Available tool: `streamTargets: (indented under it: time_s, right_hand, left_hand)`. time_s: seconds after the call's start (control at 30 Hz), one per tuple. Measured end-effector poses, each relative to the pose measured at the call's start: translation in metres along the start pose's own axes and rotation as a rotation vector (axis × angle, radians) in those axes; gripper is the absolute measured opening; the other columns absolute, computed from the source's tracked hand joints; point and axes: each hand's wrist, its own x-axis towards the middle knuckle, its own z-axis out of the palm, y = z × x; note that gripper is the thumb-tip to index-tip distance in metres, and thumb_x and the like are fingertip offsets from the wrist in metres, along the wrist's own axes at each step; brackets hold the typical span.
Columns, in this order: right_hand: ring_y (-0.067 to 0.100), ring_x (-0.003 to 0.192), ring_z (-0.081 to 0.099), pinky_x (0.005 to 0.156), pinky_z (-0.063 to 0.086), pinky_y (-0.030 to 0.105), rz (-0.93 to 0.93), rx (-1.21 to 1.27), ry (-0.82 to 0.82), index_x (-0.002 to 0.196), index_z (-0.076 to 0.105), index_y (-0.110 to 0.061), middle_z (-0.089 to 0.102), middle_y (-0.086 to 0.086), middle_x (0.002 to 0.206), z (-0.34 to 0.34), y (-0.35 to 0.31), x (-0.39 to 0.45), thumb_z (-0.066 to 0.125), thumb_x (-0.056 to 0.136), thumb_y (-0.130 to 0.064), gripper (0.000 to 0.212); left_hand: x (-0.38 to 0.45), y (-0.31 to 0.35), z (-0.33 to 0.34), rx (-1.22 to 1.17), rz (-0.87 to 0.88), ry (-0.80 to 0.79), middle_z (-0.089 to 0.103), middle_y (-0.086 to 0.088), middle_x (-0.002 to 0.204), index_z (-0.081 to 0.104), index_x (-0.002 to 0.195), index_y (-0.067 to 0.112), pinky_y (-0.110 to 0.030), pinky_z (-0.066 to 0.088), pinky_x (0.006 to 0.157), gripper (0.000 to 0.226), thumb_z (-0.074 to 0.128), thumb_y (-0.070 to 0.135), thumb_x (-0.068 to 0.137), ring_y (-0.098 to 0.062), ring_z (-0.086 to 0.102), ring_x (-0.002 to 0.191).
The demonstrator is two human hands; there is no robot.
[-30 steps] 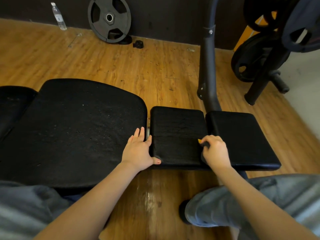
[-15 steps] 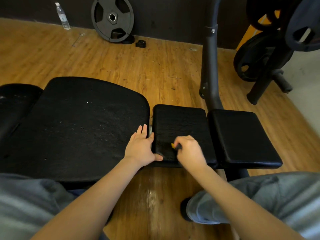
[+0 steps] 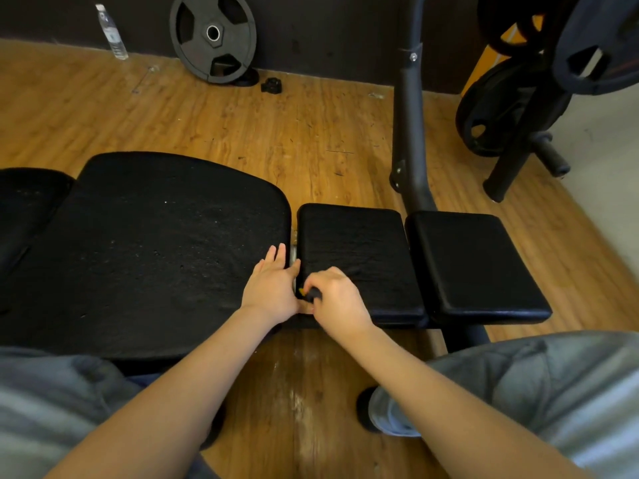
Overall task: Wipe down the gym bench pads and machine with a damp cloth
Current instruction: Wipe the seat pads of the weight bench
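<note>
A black bench lies across the view: a large worn pad point(image 3: 148, 250) on the left, a middle pad point(image 3: 359, 247), and a right pad point(image 3: 473, 261). My left hand point(image 3: 271, 285) rests flat on the large pad's right edge, fingers straight, thumb at the gap. My right hand point(image 3: 337, 299) grips a small dark cloth point(image 3: 314, 294) with a yellow bit showing, pressed on the near left corner of the middle pad. Most of the cloth is hidden in my fist.
A dark machine upright point(image 3: 411, 133) rises behind the pads. A weight plate point(image 3: 212, 36) leans on the back wall beside a water bottle point(image 3: 111, 31). A plate rack point(image 3: 518, 98) stands at the right. Wooden floor point(image 3: 242, 126) lies behind the bench; my knees are near.
My right hand with the cloth has slid left across the middle pad, from its right edge to its left near corner. My left hand has stayed in place.
</note>
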Motion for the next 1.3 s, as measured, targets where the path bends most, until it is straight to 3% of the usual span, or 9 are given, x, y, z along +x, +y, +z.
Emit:
streamTargets:
  time_s: [0.2, 0.37, 0.47, 0.6, 0.7, 1.0, 1.07, 1.2, 1.3]
  right_hand:
    - [0.028, 0.086, 0.061, 0.079, 0.041, 0.022, 0.223, -0.043, 0.209, 0.085, 0.069, -0.006, 0.063, 0.013, 0.088, -0.036, 0.08, -0.031, 0.058, 0.074, 0.014, 0.025]
    - [0.029, 0.082, 0.059, 0.073, 0.044, 0.027, 0.423, 0.017, 0.304, 0.093, 0.066, -0.007, 0.059, 0.017, 0.1, -0.053, 0.105, -0.014, 0.054, 0.083, 0.006, 0.02]
    - [0.026, 0.079, 0.06, 0.075, 0.046, 0.026, 0.384, 0.081, 0.348, 0.097, 0.065, -0.011, 0.059, 0.015, 0.104, -0.03, 0.078, 0.014, 0.054, 0.085, 0.003, 0.022]
    - [0.015, 0.108, 0.053, 0.096, 0.042, 0.022, 0.038, 0.022, 0.154, 0.112, 0.063, -0.012, 0.059, 0.005, 0.114, 0.004, 0.028, 0.015, 0.057, 0.088, -0.01, 0.025]
    - [0.017, 0.133, 0.039, 0.114, 0.022, 0.026, -0.097, -0.076, 0.02, 0.133, 0.051, -0.013, 0.049, 0.003, 0.138, 0.003, 0.044, -0.006, 0.054, 0.088, -0.008, 0.045]
    - [0.026, 0.132, 0.04, 0.109, 0.025, 0.024, 0.347, 0.019, 0.3, 0.13, 0.051, 0.0, 0.048, 0.014, 0.138, -0.026, 0.095, 0.077, 0.042, 0.094, -0.001, 0.037]
    - [0.026, 0.129, 0.044, 0.107, 0.026, 0.022, 0.279, 0.001, 0.301, 0.125, 0.056, 0.001, 0.052, 0.015, 0.135, -0.009, 0.07, 0.085, 0.045, 0.093, 0.001, 0.034]
    - [0.021, 0.133, 0.04, 0.111, 0.018, 0.023, -0.095, -0.06, 0.053, 0.132, 0.052, -0.008, 0.048, 0.008, 0.14, 0.018, 0.037, 0.038, 0.05, 0.089, 0.002, 0.045]
    - [0.028, 0.127, 0.047, 0.111, 0.018, 0.034, -0.115, -0.125, 0.052, 0.128, 0.056, -0.009, 0.053, 0.01, 0.135, 0.0, 0.066, 0.003, 0.059, 0.078, 0.01, 0.053]
  left_hand:
    - [0.002, -0.001, -0.001, 0.024, -0.001, -0.029, -0.007, -0.013, 0.159, 0.014, 0.152, 0.018, -0.041, 0.003, 0.118, 0.099, 0.066, 0.058, 0.077, -0.027, -0.01, 0.146]
    - [0.002, -0.001, 0.0, 0.024, -0.002, -0.019, -0.007, -0.012, 0.159, 0.015, 0.152, 0.018, -0.041, 0.003, 0.118, 0.098, 0.066, 0.059, 0.077, -0.026, -0.01, 0.146]
    - [0.001, 0.0, -0.001, 0.02, -0.002, -0.012, -0.007, -0.012, 0.159, 0.015, 0.152, 0.019, -0.041, 0.003, 0.118, 0.097, 0.065, 0.059, 0.078, -0.025, -0.01, 0.146]
    - [-0.001, 0.001, 0.0, 0.022, 0.001, -0.001, -0.007, -0.012, 0.159, 0.016, 0.152, 0.018, -0.04, 0.003, 0.118, 0.095, 0.063, 0.059, 0.08, -0.025, -0.009, 0.146]
    - [-0.001, 0.0, 0.001, 0.016, 0.005, -0.003, -0.007, -0.011, 0.159, 0.015, 0.152, 0.019, -0.039, 0.003, 0.118, 0.096, 0.063, 0.059, 0.079, -0.024, -0.01, 0.146]
    - [0.0, -0.002, 0.003, 0.018, 0.011, 0.017, -0.008, -0.01, 0.159, 0.014, 0.152, 0.019, -0.04, 0.001, 0.118, 0.097, 0.062, 0.061, 0.078, -0.024, -0.012, 0.146]
    - [0.001, -0.001, 0.003, 0.021, 0.007, 0.011, -0.008, -0.011, 0.159, 0.014, 0.152, 0.018, -0.04, 0.001, 0.118, 0.098, 0.063, 0.06, 0.078, -0.025, -0.012, 0.146]
    - [0.001, 0.002, 0.002, 0.008, 0.004, 0.017, -0.01, -0.011, 0.159, 0.015, 0.152, 0.018, -0.039, 0.001, 0.118, 0.097, 0.064, 0.058, 0.079, -0.025, -0.013, 0.146]
    - [0.0, 0.0, 0.003, 0.004, 0.009, 0.019, -0.01, -0.01, 0.159, 0.014, 0.152, 0.019, -0.039, 0.0, 0.118, 0.097, 0.063, 0.059, 0.079, -0.024, -0.014, 0.145]
